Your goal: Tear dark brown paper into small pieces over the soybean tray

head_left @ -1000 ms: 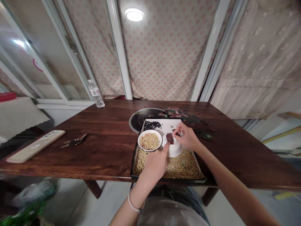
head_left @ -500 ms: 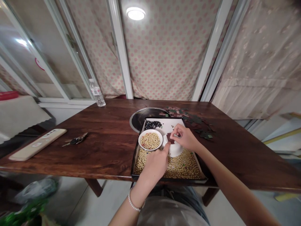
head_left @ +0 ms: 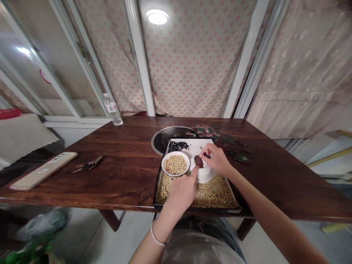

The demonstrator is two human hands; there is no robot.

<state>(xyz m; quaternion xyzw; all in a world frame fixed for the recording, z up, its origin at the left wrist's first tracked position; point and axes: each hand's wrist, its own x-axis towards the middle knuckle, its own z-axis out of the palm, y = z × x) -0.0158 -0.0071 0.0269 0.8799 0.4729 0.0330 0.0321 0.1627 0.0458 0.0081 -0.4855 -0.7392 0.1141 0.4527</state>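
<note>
A black tray (head_left: 157,183) on the dark wooden table (head_left: 123,172) holds a layer of yellow soybeans (head_left: 214,194), a small pile of black beans (head_left: 178,146) at its far end and a white bowl of soybeans (head_left: 175,164). Beside that bowl stands a second white bowl (head_left: 205,175). My left hand (head_left: 180,192) rests over the soybeans, fingers curled, one fingertip touching this second bowl's rim. My right hand (head_left: 217,159) hovers over the same bowl, fingers pinched on a dark brown paper scrap (head_left: 198,161).
A round metal plate (head_left: 162,137) lies behind the tray. Several dark paper scraps (head_left: 233,145) are scattered at the table's far right. A plastic water bottle (head_left: 112,110) stands at the far left corner. Keys (head_left: 89,165) and a beige remote (head_left: 41,172) lie at the left.
My right hand lowered over the second bowl, then lifted slightly, the brown scrap staying in its fingers. My left hand has hardly moved.
</note>
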